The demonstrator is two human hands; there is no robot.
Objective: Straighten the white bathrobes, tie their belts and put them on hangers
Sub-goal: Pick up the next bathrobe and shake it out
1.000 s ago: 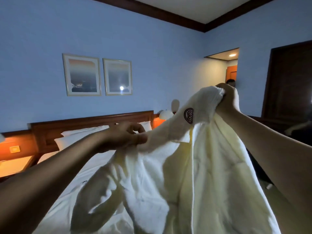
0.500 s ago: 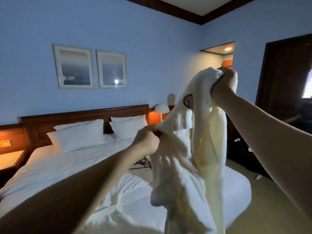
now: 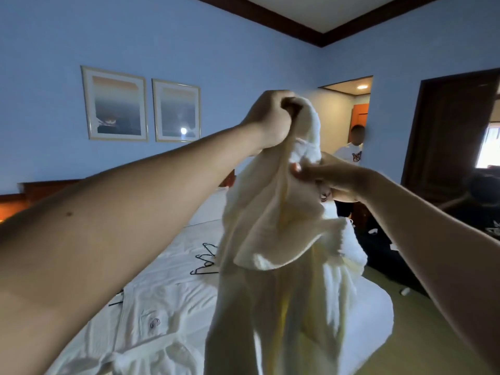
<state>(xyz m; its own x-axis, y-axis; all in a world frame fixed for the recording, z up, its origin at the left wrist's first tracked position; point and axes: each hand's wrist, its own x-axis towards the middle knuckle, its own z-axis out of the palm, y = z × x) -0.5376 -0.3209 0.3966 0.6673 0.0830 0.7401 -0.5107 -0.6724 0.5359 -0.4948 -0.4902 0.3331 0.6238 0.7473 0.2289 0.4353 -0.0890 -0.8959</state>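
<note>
A white-sheeted bed (image 3: 173, 269) fills the lower left and centre of the frame, under a blue wall with two framed pictures (image 3: 115, 104) in the upper left. A white bathrobe (image 3: 281, 239) hangs bunched in mid-air at the centre of the frame, over the bed, its folds falling to the bottom edge. A second bathrobe (image 3: 146, 328) with a small chest emblem lies spread flat on the bed in the lower left. The left hand (image 3: 270, 120), raised at centre, is closed in a fist round the top of the hanging bathrobe. The right hand (image 3: 330, 177), lower and just to the right, pinches a fold of the same bathrobe between thumb and curled fingers. Black wire hangers (image 3: 204, 262) lie on the bed left of the hanging cloth. A person (image 3: 351, 152) stands in the doorway at centre right.
</note>
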